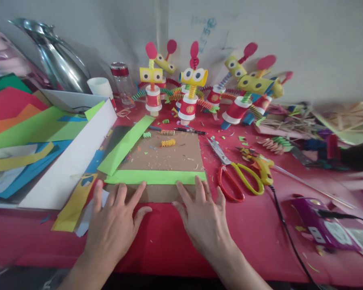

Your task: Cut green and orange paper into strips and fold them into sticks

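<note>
A long green paper strip (157,176) lies crosswise on a brown cardboard sheet (175,157). My left hand (113,217) has its fingers spread, the fingertips at the strip's near edge on the left half. On the right half, the fingertips of my right hand (204,217) touch the strip, also spread. Another green paper piece (125,147) slants across the cardboard's left side. Beyond the strip lie small folded paper springs, one yellow (168,143) and one pale green (147,135). A dark pen (189,131) rests along the cardboard's far edge.
Scissors (225,159) with red and yellow handles lie right of the cardboard, beside a yellow glue gun (264,167) with a black cord. A white box (75,161) of coloured paper stands left. Several paper-cup figures (188,106) line the back. A metal jug (56,60) stands behind.
</note>
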`<action>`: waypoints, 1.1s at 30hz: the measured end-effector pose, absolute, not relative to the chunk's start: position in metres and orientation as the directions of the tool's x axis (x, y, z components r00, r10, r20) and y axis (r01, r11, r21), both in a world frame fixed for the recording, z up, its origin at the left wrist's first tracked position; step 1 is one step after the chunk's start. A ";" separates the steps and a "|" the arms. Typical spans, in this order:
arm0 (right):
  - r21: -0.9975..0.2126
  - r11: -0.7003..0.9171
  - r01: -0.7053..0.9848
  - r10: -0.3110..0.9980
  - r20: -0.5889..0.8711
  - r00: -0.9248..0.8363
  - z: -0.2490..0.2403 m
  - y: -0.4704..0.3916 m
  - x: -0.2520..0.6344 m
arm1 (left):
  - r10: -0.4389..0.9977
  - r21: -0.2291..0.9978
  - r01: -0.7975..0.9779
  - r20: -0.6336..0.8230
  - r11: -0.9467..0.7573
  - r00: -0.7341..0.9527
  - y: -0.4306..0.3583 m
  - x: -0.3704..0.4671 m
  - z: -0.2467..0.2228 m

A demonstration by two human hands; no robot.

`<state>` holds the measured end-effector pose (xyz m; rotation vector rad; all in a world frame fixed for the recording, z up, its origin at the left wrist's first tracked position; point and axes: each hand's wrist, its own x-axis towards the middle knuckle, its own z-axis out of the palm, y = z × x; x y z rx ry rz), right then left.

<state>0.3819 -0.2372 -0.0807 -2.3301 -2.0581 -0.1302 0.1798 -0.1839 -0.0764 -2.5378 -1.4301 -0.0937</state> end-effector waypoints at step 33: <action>-0.023 0.085 0.996 0.972 0.223 -0.077 -0.085 -0.221 0.370 | 0.750 0.036 0.755 0.158 -0.654 0.642 -0.171 0.187 -0.088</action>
